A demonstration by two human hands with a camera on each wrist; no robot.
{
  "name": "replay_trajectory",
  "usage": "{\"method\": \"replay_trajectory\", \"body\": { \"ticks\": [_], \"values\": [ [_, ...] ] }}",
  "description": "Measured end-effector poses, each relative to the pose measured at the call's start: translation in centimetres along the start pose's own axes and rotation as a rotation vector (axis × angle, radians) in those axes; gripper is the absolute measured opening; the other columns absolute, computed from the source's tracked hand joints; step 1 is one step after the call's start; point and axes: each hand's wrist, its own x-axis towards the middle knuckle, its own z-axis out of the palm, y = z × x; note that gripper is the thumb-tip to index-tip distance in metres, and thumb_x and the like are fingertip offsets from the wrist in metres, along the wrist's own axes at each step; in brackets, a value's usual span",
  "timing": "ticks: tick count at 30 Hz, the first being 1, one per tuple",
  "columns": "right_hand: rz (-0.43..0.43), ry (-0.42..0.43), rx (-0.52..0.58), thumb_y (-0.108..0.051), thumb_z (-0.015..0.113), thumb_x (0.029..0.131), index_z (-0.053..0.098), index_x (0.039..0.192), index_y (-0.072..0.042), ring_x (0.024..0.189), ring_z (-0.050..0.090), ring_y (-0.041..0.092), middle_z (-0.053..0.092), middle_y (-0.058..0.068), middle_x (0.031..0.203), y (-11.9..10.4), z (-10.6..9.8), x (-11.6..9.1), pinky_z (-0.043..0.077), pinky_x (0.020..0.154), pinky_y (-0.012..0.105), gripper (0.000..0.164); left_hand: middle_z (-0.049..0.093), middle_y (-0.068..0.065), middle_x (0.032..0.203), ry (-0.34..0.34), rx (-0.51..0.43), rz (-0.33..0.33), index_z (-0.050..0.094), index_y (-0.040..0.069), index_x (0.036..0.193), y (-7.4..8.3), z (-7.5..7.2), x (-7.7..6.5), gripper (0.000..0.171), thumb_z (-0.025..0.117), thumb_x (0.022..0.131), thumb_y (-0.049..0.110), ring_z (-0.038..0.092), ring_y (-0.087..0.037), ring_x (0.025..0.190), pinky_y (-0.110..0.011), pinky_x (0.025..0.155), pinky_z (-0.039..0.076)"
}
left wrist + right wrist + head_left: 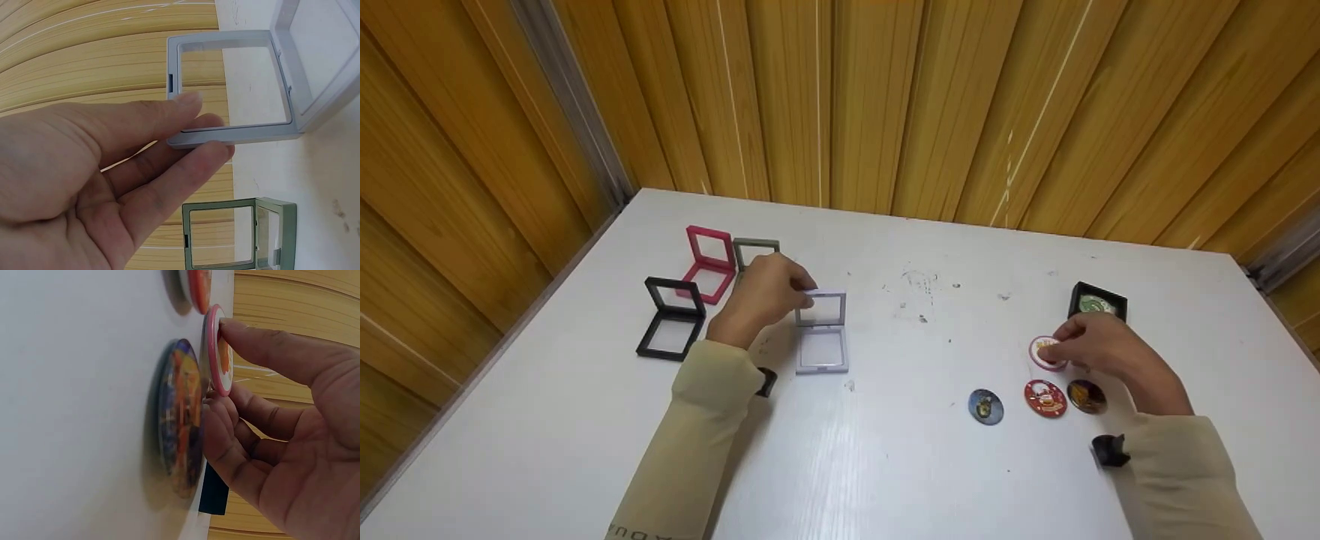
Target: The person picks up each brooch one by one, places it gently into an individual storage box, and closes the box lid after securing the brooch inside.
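Observation:
My left hand [765, 296] pinches the upper corner of a pale lavender display frame [821, 369], which stands unfolded on the table. In the left wrist view, thumb and fingers close on the corner of the frame's raised panel [236, 135]. At the right, my right hand [1106, 349] pinches a round white button badge [1048, 363] with a pink rim. The right wrist view has this badge [213, 354] tilted up, thumb on its face and fingers behind. Close below lie a red badge [1045, 399], a dark brown badge [1087, 397] and a blue badge [985, 407].
Left of my left hand, a black frame [669, 354], a pink frame [711, 238] and a green frame [287, 236] stand unfolded. Beyond my right hand is a black frame [1119, 305] with a green badge [1096, 304] in it. A yellow wood-patterned wall [870, 105] borders the white table [885, 450].

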Motion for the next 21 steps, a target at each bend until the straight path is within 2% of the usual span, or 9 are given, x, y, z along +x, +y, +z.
{"method": "replay_trajectory", "body": {
  "ticks": [16, 21],
  "values": [
    [0.062, 0.010, 0.082, -0.020, 0.083, 0.094, 0.069, 0.111, 0.006, 0.079, 0.060, 0.021, 0.069, 0.009, 0.090, 0.16, 0.14, 0.13, 0.051, 0.066, 0.032, 0.034, 0.075, -0.011, 0.113, -0.016, -0.022, -0.015, 0.080, 0.004, 0.120, 0.05, 0.03, -0.01, 0.026, 0.079, 0.094, 0.000, 0.067, -0.027, 0.103, -0.038, 0.095, 0.058],
    [0.078, 0.013, 0.109, -0.016, 0.078, 0.098, 0.069, 0.117, 0.008, 0.082, 0.061, 0.023, 0.069, 0.013, 0.097, 0.18, 0.07, 0.23, 0.054, 0.068, 0.031, 0.031, 0.075, -0.011, 0.114, -0.018, -0.021, -0.018, 0.080, 0.004, 0.120, 0.04, -0.05, -0.03, 0.026, 0.079, 0.095, 0.000, 0.067, -0.027, 0.104, -0.038, 0.095, 0.058]
  ]
}}
